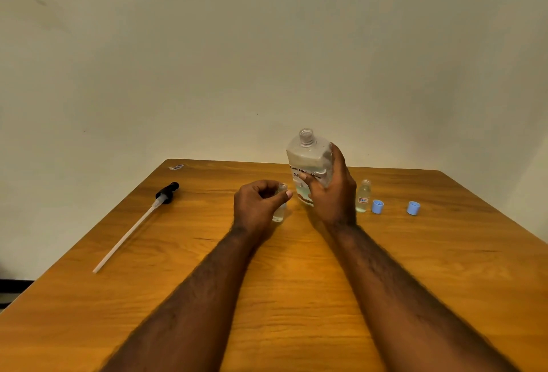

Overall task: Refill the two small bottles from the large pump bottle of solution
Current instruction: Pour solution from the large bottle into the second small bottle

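Right hand (333, 193) wraps large bottle (310, 161) mid-table, pump off, neck open. Left hand (256, 205) pinches small bottle (280, 208) just left of it. Large bottle looks mostly full, probably heavy, slick plastic; grip at labelled waist. Second small bottle (363, 196) right, uncapped.

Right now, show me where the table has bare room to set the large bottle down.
Bare wood lies between the pump and the left hand on its small bottle, and across the near table beside the forearms. Crowded right of the right hand holding the large bottle: the second small bottle and two blue caps.
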